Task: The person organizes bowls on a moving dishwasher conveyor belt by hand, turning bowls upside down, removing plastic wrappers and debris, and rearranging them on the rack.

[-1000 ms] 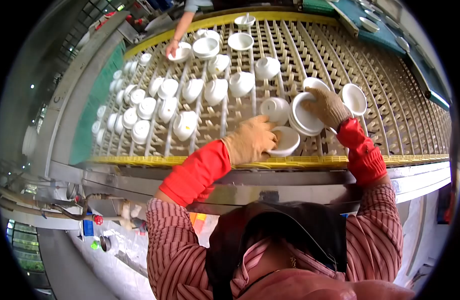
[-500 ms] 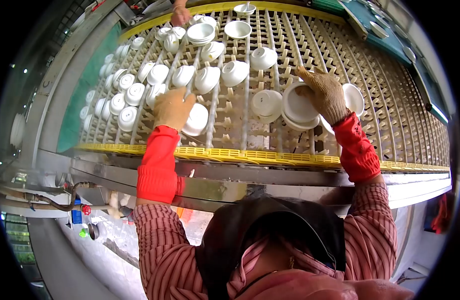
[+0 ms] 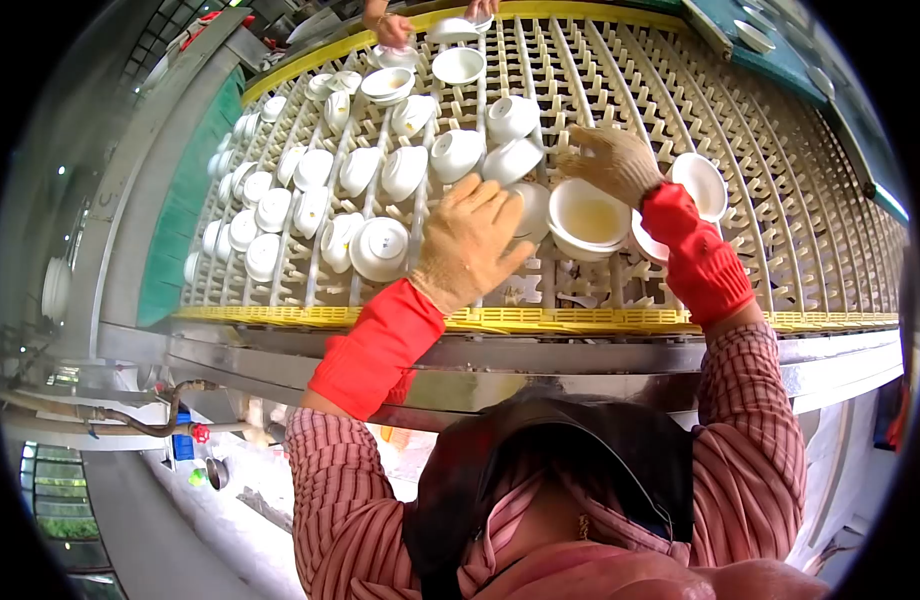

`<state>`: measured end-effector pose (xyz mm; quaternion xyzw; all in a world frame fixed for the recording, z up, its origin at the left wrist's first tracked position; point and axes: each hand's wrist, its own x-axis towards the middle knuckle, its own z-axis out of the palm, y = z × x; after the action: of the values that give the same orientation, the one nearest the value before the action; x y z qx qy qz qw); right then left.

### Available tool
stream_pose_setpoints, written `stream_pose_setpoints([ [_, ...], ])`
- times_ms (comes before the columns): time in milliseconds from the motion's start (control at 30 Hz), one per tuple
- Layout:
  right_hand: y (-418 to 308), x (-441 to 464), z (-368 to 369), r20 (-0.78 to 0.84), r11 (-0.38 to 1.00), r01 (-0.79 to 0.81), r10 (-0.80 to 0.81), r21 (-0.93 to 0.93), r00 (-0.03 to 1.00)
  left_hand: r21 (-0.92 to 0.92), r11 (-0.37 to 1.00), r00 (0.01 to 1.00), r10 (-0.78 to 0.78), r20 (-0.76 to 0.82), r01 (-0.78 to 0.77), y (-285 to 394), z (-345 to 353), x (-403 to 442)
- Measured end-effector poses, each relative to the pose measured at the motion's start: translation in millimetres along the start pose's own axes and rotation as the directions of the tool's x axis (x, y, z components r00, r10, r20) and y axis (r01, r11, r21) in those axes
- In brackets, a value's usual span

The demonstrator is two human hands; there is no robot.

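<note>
My left hand, in a tan glove, reaches across the rack with fingers spread. Its fingers partly cover an upside-down white bowl; whether they touch it I cannot tell. My gloved right hand is stretched out to the left with nothing visible in it. Just beyond its fingertips a white bowl lies tilted. Below that hand stand stacked white bowls, the top one holding yellowish liquid. Another white bowl leans to its right, and one is partly hidden by the red sleeve.
Pegged conveyor rack with a yellow edge in front. Several overturned bowls sit at left, near a green curtain. Across the rack, another person's hands handle bowls. A green belt carries dishes at upper right.
My right hand has let go of the bowl it held, which now appears tilted farther left. My left hand has moved right, away from the left-hand bowls. The liquid in the stacked bowl now shows.
</note>
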<state>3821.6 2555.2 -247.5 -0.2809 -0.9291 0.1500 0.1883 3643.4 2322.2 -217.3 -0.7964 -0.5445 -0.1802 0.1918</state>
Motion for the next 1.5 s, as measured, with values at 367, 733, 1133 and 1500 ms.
stream_pose_setpoints([
  [367,32,-15,35,-0.002,0.978,-0.014,0.014,-0.207,1.000,-0.263,0.956,0.980,-0.078,0.183,0.125,56,57,53],
  [733,89,-35,-26,-0.022,0.909,-0.234,0.257,0.345,0.966,-0.244,0.848,0.882,-0.437,0.179,0.470,-4,-44,-20],
  [1133,81,-71,5,-0.234,0.918,0.382,-0.351,0.103,0.907,0.045,0.996,0.996,-0.083,0.043,0.081,23,-1,9],
  [1500,45,-139,-49,0.362,0.908,0.371,-0.285,-0.195,0.888,-0.387,0.917,0.989,-0.047,0.143,0.099,57,41,10],
])
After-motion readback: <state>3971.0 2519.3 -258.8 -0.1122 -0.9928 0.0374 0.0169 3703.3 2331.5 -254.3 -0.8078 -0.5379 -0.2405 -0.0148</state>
